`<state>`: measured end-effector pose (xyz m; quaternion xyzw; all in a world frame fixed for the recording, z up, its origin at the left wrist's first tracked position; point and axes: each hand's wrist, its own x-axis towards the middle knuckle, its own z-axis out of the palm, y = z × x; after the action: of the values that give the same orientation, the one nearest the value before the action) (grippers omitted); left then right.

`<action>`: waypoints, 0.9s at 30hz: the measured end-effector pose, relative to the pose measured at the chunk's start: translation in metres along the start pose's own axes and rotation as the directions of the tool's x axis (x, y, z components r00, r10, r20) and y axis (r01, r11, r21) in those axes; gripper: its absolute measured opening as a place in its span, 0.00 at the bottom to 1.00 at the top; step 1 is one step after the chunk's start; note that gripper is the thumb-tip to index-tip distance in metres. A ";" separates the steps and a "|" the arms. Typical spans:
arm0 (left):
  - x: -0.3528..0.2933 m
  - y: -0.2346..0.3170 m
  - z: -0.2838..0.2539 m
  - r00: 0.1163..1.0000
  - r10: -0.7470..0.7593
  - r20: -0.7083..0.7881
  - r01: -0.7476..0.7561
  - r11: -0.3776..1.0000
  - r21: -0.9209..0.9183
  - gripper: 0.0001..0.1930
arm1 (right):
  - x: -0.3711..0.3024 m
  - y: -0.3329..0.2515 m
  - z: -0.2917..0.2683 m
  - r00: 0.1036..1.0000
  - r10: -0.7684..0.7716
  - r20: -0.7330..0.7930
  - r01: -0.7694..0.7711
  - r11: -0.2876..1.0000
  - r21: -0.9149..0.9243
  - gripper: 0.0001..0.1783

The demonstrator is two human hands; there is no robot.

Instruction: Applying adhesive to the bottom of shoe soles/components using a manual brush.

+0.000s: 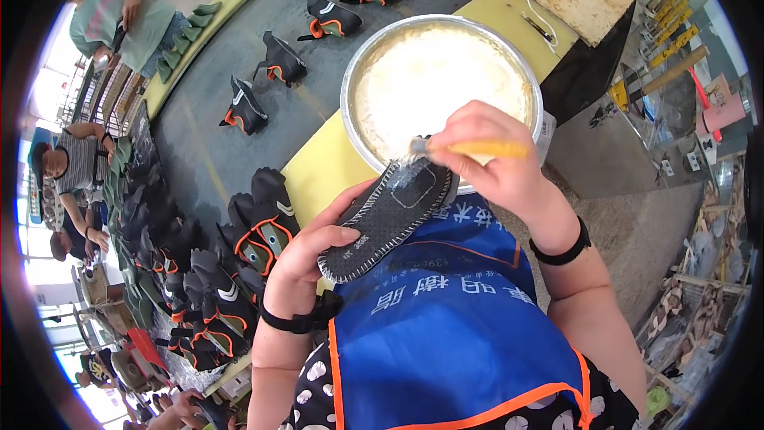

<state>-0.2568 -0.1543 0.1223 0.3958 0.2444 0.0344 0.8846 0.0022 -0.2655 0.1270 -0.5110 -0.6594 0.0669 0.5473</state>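
Observation:
In my left hand (309,245) is a black shoe upper (374,231), its stitched underside turned up and tilted toward the basin. White whip stitching runs round its edge. My right hand (495,161) is closed round the yellow handle of a brush (481,148). The bristles touch the heel end of the underside, where a wet, whitish sheen shows. Just beyond both hands stands a round metal basin (347,103) holding a bright white substance (434,72). The heel end of the upper overlaps the basin's near rim.
Black uppers with orange trim (333,19) stand in a row on a dark belt (199,103). More are heaped at the left (215,295). A yellow ledge (314,163) borders the belt. A white cable (529,0) lies at the upper right. Other people (119,20) work across the belt.

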 end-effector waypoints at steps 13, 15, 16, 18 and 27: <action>-0.001 -0.022 -0.007 0.964 0.237 -0.121 -0.221 0.966 0.137 0.47 | -0.007 -0.010 0.018 0.915 0.323 -0.243 -0.340 0.940 -0.032 0.07; 0.000 -0.025 -0.005 0.951 0.263 -0.159 -0.226 0.949 0.220 0.48 | -0.007 -0.011 0.017 0.857 0.436 -0.275 -0.479 0.870 -0.114 0.09; 0.001 -0.026 -0.005 0.942 0.281 -0.184 -0.219 0.928 0.300 0.50 | -0.007 -0.011 0.017 0.875 0.416 -0.249 -0.451 0.886 -0.107 0.09; 0.002 -0.025 -0.003 0.942 0.289 -0.173 -0.229 0.925 0.302 0.50 | -0.005 -0.010 0.021 0.893 0.290 -0.345 -0.319 0.947 -0.028 0.10; 0.003 -0.024 0.006 0.911 0.347 -0.224 -0.302 0.929 0.214 0.47 | -0.018 -0.015 0.032 0.864 0.427 -0.267 -0.421 0.904 0.082 0.10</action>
<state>-0.2542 -0.1741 0.1077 0.4989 0.2898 0.2108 0.7891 -0.0345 -0.2704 0.1124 -0.6416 -0.4468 0.1197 0.6119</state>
